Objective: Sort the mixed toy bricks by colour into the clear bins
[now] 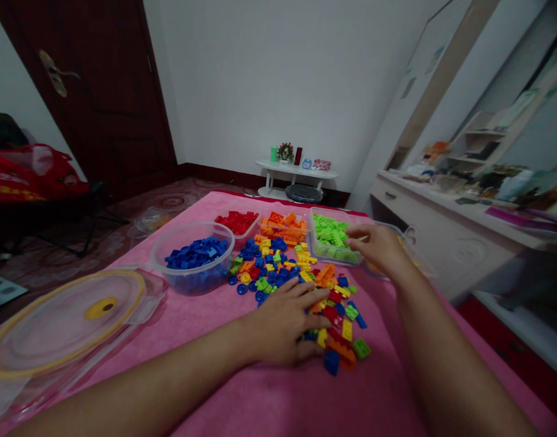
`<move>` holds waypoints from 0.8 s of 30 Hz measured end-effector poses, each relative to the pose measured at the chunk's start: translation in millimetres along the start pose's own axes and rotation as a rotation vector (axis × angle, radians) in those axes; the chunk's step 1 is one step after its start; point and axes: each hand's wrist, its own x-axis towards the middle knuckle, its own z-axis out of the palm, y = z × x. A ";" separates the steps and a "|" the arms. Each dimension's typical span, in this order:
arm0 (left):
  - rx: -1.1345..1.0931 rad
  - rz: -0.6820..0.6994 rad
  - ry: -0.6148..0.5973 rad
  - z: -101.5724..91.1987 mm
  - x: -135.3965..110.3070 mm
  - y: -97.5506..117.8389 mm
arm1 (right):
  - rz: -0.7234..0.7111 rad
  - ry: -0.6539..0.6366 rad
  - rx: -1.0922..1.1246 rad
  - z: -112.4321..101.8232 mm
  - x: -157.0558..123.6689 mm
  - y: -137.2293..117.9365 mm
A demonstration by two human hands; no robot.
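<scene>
A loose pile of mixed toy building bricks (278,261) in blue, yellow, orange, red and green lies on the pink cloth. My left hand (291,318) rests on the near part of this pile, palm down with its fingers spread. My right hand (381,246) hovers at the right edge of a clear rectangular container (312,233) of light green bricks (330,230). Its fingers point left toward those bricks and stand apart, with nothing visible between them. Partly behind the right wrist is another clear container (424,264) with something yellow inside.
A round clear tub (157,267) holds blue bricks. Behind the pile stand containers of red bricks (237,222) and orange bricks (283,226). Clear lids, one yellow-rimmed lid (54,328) on top, lie at left. A cluttered dresser (464,224) stands right; a small white table (296,170) stands beyond.
</scene>
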 end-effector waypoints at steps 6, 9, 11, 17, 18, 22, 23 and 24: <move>0.074 -0.268 0.090 -11.1 0.3 -24.6 | 0.147 -0.659 -0.042 -4.8 -20.2 -13.9; 0.064 -0.325 0.115 -11.3 0.0 -36.2 | 0.377 -0.813 -0.024 2.0 -30.7 -14.1; 0.043 -0.337 0.140 -9.7 0.3 -40.7 | 0.399 -0.849 0.038 6.2 -32.8 -11.9; 0.000 -0.368 0.187 -12.3 0.9 -42.3 | 0.062 -0.766 0.208 18.6 -26.1 -18.6; 0.003 -0.378 0.189 -14.0 0.4 -43.1 | 0.000 -0.756 0.275 20.0 -26.3 -24.4; 0.028 -0.433 0.175 -22.4 -3.1 -52.0 | -0.086 -0.792 0.607 17.2 -32.1 -51.7; 0.036 -0.446 0.170 -24.6 -4.1 -54.7 | -0.088 -0.782 0.619 14.6 -33.2 -55.7; 0.046 -0.454 0.172 -26.8 -4.8 -56.7 | -0.087 -0.765 0.588 11.8 -33.6 -57.4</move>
